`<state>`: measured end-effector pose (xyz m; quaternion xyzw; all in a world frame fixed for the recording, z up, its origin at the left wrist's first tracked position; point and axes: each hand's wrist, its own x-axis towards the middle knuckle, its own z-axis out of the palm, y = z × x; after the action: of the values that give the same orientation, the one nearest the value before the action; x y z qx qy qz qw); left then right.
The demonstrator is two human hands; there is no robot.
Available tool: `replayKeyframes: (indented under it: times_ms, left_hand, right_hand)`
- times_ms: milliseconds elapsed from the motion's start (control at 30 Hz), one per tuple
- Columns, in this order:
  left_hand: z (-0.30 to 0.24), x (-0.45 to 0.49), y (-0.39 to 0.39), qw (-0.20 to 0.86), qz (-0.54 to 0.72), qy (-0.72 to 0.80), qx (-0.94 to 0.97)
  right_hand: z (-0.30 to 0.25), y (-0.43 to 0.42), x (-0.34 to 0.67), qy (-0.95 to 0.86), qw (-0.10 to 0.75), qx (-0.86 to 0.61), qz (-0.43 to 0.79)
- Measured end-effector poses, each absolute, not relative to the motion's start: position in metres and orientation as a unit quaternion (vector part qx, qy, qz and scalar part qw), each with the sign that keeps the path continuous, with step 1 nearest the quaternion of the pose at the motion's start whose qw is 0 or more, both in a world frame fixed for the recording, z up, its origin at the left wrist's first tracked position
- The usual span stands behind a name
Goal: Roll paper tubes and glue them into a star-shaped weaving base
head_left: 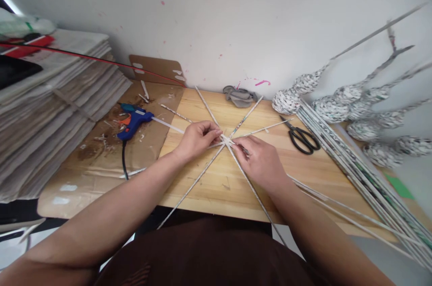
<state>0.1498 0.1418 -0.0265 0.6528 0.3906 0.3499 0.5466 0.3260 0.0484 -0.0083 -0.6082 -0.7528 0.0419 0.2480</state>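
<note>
Several thin rolled-paper sticks [248, 181] cross in a star on the wooden tabletop, their ends spreading out in all directions. At the crossing [227, 140], my left hand [200, 138] pinches a stick from the left, thumb and forefinger together. My right hand [258, 156] closes on a stick just right of the crossing, its fingers curled and partly hiding what they grip. The lower sticks reach past the table's front edge.
Left, a blue glue gun [135, 121] lies on stained cardboard [141, 153] beside a tall newspaper stack [60, 97]. Black-handled scissors [302, 137], a bundle of paper sticks [357, 173] and woven paper pieces [332, 103] lie right. A grey cloth [240, 96] sits by the wall.
</note>
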Motion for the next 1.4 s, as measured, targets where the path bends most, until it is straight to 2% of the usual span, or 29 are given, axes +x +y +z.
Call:
replayKeyframes:
  times_ms: [167, 400, 533, 900, 1200, 1400]
  left_hand:
    - [-0.026, 0.151, 0.140, 0.492, 0.359, 0.400, 0.685]
    - [-0.036, 0.153, 0.144, 0.606, 0.389, 0.369, 0.587]
    - [-0.037, 0.152, 0.147, 0.627, 0.392, 0.360, 0.569]
    - [-0.032, 0.152, 0.145, 0.532, 0.370, 0.385, 0.657]
    - [-0.034, 0.154, 0.138, 0.375, 0.354, 0.403, 0.756]
    - [-0.035, 0.155, 0.139, 0.509, 0.402, 0.377, 0.662]
  right_hand:
    - [-0.010, 0.049, 0.326, -0.754, 0.256, -0.603, 0.046]
    - [-0.012, 0.050, 0.330, -0.746, 0.255, -0.614, 0.035]
    - [-0.015, 0.052, 0.331, -0.744, 0.256, -0.617, 0.034]
    - [-0.011, 0.051, 0.330, -0.750, 0.258, -0.607, 0.049]
    - [-0.011, 0.051, 0.326, -0.752, 0.264, -0.600, 0.071]
    - [-0.014, 0.054, 0.333, -0.737, 0.267, -0.619, 0.051]
